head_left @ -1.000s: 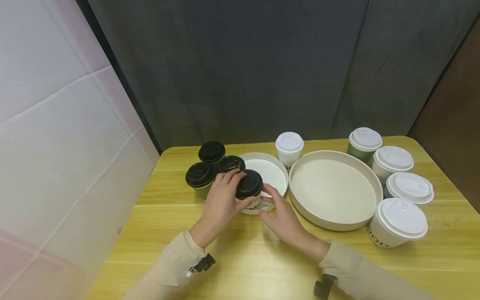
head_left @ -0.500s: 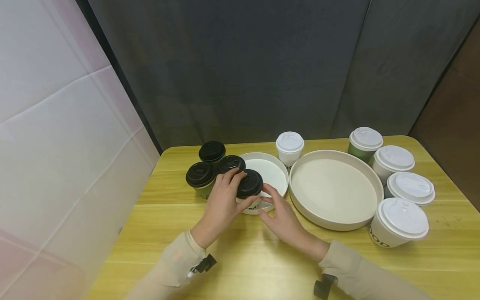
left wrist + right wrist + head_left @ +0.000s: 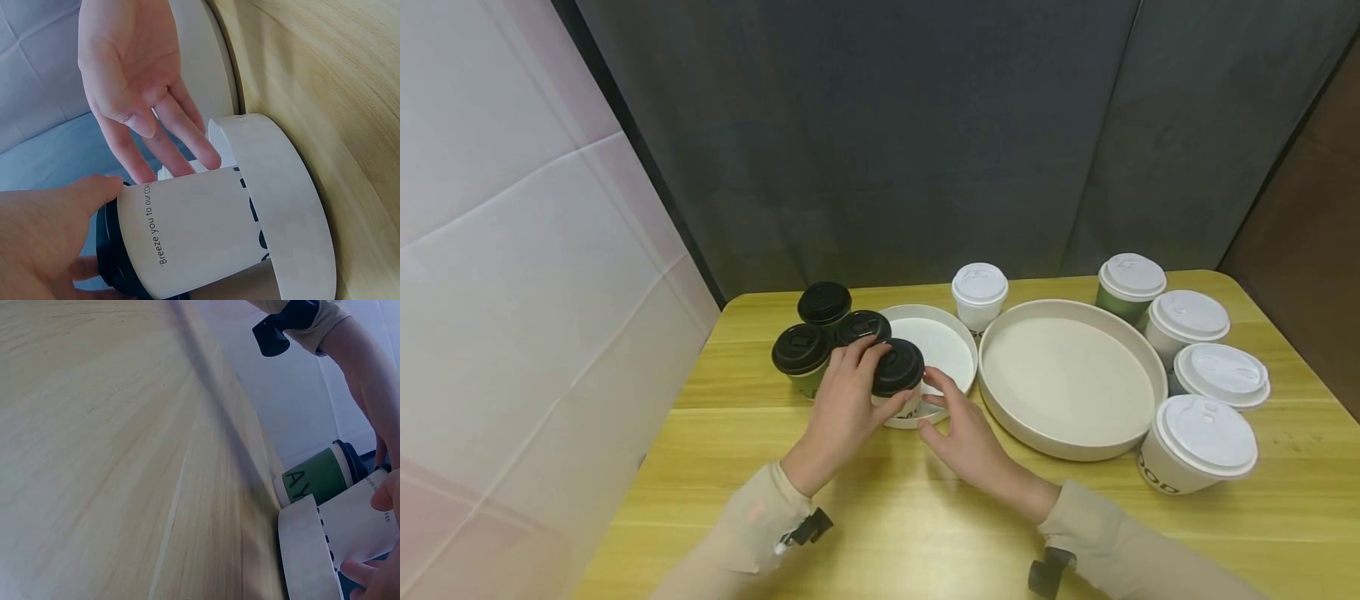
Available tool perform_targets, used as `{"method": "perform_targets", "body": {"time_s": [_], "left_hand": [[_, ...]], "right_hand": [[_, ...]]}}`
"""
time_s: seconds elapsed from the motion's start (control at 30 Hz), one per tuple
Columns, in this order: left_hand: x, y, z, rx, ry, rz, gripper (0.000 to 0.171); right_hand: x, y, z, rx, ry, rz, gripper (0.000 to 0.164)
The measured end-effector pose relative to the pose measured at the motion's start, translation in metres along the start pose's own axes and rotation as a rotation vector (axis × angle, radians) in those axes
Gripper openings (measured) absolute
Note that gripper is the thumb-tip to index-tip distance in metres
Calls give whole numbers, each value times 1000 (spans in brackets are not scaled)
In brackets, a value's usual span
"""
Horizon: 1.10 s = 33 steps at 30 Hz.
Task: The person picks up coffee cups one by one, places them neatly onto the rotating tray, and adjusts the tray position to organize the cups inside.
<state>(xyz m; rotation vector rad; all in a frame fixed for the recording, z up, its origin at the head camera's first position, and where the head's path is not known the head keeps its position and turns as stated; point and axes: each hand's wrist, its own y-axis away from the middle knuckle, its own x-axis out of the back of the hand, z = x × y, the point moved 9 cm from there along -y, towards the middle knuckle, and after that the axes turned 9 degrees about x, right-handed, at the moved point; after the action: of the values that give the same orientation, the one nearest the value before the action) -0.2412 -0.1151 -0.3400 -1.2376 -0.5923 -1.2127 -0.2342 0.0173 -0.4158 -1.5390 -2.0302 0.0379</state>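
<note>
Gripping the black-lidded cup point(image 3: 898, 368) inside the near edge of the small tray point(image 3: 949, 337) with my left hand point(image 3: 844, 398), I'm probably placing it; my right hand point(image 3: 962, 432), loosely spread, is flanking it, contact unclear; gentle release seems next.

Even light, pale glare on tbl point(image 3: 917, 525), soft shadows, wrist pics bluish

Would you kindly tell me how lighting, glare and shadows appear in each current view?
Head view: pale glare on the yellow wooden table; left wrist view: a cool tint, with print on the white paper cup with the black lid partly readable; right wrist view: a bluish cast, and a long, soft-edged shadow band across the table.
</note>
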Motion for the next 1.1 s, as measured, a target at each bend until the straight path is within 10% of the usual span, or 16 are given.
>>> {"method": "perform_targets", "body": {"time_s": [0.53,0.83,1.1], "left_hand": [[27,14,33,-209,41,164,58],[26,35,62,-353,54,112,51],[-6,54,72,-390,-15,-26,58]], "right_hand": [[21,1,-4,49,99,1,71],[46,3,-16,205,428,-5,71],[60,11,-5,229,565,-69,71]]}}
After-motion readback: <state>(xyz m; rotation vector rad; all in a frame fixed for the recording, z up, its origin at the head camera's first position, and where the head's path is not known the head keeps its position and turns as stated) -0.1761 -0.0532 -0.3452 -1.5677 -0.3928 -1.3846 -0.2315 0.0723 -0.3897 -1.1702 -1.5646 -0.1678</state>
